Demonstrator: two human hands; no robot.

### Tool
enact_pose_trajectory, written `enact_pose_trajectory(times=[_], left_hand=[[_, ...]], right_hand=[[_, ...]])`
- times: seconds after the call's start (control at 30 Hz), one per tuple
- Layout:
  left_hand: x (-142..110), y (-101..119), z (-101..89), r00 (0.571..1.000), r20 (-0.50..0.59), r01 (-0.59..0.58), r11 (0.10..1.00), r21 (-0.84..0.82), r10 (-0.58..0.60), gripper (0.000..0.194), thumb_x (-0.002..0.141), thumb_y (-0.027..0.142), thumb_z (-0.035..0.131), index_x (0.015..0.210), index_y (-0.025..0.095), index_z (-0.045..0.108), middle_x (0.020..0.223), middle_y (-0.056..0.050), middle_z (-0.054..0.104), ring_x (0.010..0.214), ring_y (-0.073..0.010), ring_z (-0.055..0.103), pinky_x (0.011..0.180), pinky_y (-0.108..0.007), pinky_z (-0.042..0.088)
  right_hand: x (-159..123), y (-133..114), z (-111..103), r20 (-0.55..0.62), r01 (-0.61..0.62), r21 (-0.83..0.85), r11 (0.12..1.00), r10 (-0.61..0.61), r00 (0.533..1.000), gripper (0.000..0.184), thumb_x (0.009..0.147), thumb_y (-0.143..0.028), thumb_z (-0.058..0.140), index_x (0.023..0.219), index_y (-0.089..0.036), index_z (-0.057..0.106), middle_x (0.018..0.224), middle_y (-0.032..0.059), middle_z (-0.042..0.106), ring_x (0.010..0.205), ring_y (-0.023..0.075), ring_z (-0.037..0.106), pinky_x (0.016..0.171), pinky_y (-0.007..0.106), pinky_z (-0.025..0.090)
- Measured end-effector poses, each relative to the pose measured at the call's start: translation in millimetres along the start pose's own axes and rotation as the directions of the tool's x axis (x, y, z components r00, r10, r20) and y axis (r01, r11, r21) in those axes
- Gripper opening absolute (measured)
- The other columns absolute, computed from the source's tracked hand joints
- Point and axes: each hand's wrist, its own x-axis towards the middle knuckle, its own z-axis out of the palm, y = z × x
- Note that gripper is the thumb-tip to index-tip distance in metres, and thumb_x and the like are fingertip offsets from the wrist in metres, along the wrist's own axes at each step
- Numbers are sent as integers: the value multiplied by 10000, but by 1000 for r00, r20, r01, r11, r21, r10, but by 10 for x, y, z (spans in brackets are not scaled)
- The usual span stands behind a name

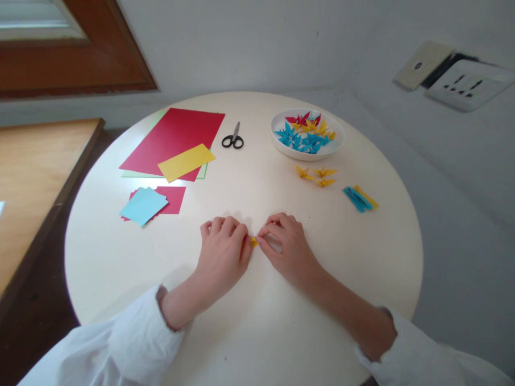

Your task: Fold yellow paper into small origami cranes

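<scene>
Between my two hands, low over the near middle of the round table, is a small piece of folded yellow paper (pixel 254 242). My left hand (pixel 225 244) is closed on its left side, and most of the paper is hidden by the fingers. From the right, my right hand (pixel 288 244) pinches it between thumb and forefinger. Beyond my right hand sit several yellow paper cranes (pixel 322 177). Folded blue paper strips (pixel 357 199) lie to their right, with a yellow piece partly beneath them.
A white dish (pixel 308 156) at the back right holds red, yellow and blue paper cranes. Black-handled scissors (pixel 233 139) lie at the back middle. On the left are red sheets (pixel 173 134), a yellow strip (pixel 186 162) and light blue squares (pixel 144 205). Walls border the table (pixel 257 332).
</scene>
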Motion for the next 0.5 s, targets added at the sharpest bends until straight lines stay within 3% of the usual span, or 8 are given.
enact_pose_trajectory(times=[0.5], left_hand=[[-11, 21, 34, 999, -35, 5, 1000, 7, -5, 132, 843, 237, 435, 756, 191, 524, 831, -62, 564, 826, -234, 457, 759, -396, 352]], right_hand=[[-1, -9, 6, -27, 12, 7, 1000, -12, 1000, 110, 745, -140, 587, 666, -206, 551, 834, 36, 553, 810, 191, 514, 744, 351, 374]])
